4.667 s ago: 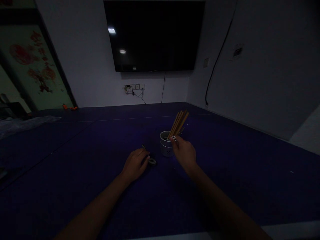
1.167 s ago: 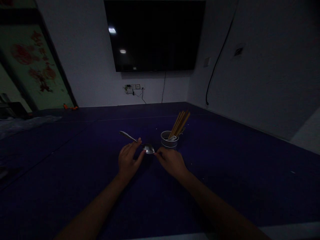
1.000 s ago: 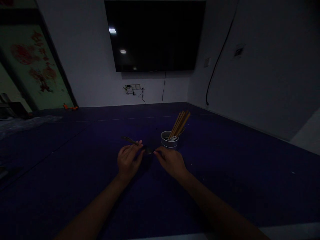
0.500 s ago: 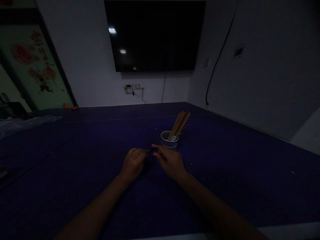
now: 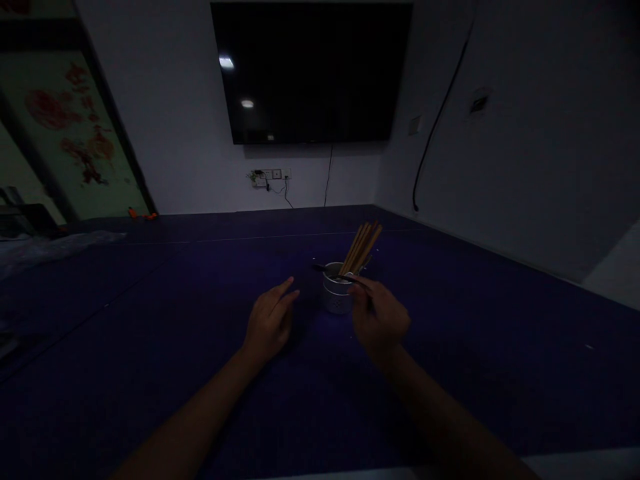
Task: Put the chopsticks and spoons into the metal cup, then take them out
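Note:
My right hand (image 5: 379, 313) pinches a spoon (image 5: 344, 277) by its handle end, just in front of the utensil holder. The spoon points left across the holder's opening, its dark bowl over the left rim; whether it touches the rim I cannot tell. The round metal holder (image 5: 337, 301) stands upright, with several wooden chopsticks (image 5: 361, 248) leaning right in it. A white spoon end beside them is mostly covered by my right hand and the held spoon. My left hand (image 5: 270, 323) is at the left of the holder, index and middle fingers stretched out, holding nothing.
The dark blue tabletop (image 5: 165, 347) reaches back to the wall, where a television (image 5: 313, 73) hangs above sockets (image 5: 273, 175) and cables. Clear plastic film (image 5: 60, 243) lies at the far left, near small orange objects (image 5: 143, 214). A few white specks lie around the holder.
The spoon was between both hands, held by the left. It has passed into my right hand, which has moved right and up to the holder. My left hand has let go and its fingers have opened.

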The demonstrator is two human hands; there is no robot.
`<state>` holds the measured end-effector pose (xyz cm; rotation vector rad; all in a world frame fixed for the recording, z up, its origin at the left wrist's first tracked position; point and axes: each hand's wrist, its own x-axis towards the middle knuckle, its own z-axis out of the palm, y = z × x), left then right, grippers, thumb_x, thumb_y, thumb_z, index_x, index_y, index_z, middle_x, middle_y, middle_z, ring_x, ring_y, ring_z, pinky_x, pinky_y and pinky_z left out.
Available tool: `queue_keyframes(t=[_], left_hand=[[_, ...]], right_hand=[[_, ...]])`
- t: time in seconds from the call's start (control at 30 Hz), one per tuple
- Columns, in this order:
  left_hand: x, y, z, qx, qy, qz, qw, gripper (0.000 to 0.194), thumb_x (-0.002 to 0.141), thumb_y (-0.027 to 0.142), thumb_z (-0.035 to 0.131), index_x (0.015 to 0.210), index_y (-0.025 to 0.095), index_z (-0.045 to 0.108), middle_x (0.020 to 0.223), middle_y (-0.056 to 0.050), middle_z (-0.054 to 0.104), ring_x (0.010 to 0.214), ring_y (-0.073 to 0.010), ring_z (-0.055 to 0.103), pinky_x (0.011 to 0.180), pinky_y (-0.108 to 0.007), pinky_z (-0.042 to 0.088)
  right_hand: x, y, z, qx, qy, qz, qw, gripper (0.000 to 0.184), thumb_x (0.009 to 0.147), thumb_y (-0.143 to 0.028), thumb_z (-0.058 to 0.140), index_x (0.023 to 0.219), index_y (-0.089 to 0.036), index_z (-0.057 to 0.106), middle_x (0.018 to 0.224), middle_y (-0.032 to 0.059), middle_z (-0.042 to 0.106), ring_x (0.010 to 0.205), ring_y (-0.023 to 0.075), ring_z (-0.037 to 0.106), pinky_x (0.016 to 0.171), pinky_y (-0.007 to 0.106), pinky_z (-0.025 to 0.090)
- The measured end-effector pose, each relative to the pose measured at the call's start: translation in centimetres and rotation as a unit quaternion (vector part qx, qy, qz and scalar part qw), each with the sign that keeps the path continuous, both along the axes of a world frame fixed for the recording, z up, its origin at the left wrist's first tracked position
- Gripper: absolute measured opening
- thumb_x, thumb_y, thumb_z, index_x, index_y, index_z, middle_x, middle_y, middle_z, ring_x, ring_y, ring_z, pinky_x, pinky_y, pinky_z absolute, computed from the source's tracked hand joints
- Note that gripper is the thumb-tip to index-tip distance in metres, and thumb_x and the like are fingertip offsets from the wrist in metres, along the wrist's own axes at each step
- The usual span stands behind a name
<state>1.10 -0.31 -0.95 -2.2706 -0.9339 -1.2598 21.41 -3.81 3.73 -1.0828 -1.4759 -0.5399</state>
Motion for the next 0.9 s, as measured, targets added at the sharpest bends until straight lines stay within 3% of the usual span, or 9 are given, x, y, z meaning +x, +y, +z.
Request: queue_keyframes(t=[0.1,0.23,0.53,0.73,0.9], left_hand=[[0.0,0.0,-0.1,-0.016,0.004,-0.006,1.000,0.041,0.086,0.012,0.042,0.126,0.022,0.048,0.132,-0.013,0.053,0.117,-0.0222,0.053,0.091,-0.042,0.047],[0.0,0.0,-0.2,-0.038,0.014,-0.011,0.999,0.041,0.087,0.014,0.042,0.127,0.022,0.046,0.130,-0.013,0.054,0.117,-0.0219,0.053,0.093,-0.042,0.046],[0.2,0.0,-0.1,-0.065,0.022,-0.010,0.998,0.039,0.088,0.019,0.042,0.127,0.021,0.047,0.127,-0.012,0.057,0.116,-0.0216,0.054,0.093,-0.040,0.046],[0.4,0.0,-0.2,-0.085,0.027,-0.012,0.996,0.043,0.089,0.020,0.041,0.132,0.022,0.043,0.128,-0.012,0.056,0.116,-0.0223,0.054,0.094,-0.042,0.045],[0.4,0.0,-0.3,-0.089,0.026,-0.020,0.995,0.043,0.089,0.020,0.041,0.132,0.023,0.043,0.127,-0.011,0.057,0.116,-0.0218,0.054,0.093,-0.041,0.046]], right_hand=[[1.0,0.5,0.5,0.027,0.000,-0.034,0.999,0.037,0.095,-0.036,0.035,0.085,-0.020,0.067,0.081,0.0082,0.072,0.072,0.0176,0.067,0.068,0.027,0.051],[1.4,1.5,0.1,-0.009,-0.013,-0.045,0.999,0.036,0.095,-0.035,0.035,0.093,-0.019,0.067,0.087,0.0083,0.072,0.078,0.0179,0.067,0.072,0.028,0.052],[1.3,2.5,-0.6,-0.055,-0.027,0.024,0.998,0.034,0.095,-0.030,0.038,0.099,-0.015,0.068,0.093,0.0100,0.072,0.085,0.0188,0.067,0.077,0.029,0.051],[1.0,2.3,0.1,-0.164,0.053,0.049,0.984,0.034,0.093,-0.035,0.037,0.093,-0.018,0.067,0.074,0.0053,0.070,0.064,0.0169,0.065,0.060,0.026,0.048],[0.9,2.2,0.1,-0.213,0.078,0.075,0.971,0.033,0.092,-0.036,0.037,0.089,-0.020,0.065,0.061,0.0019,0.065,0.053,0.0148,0.060,0.052,0.023,0.041]])
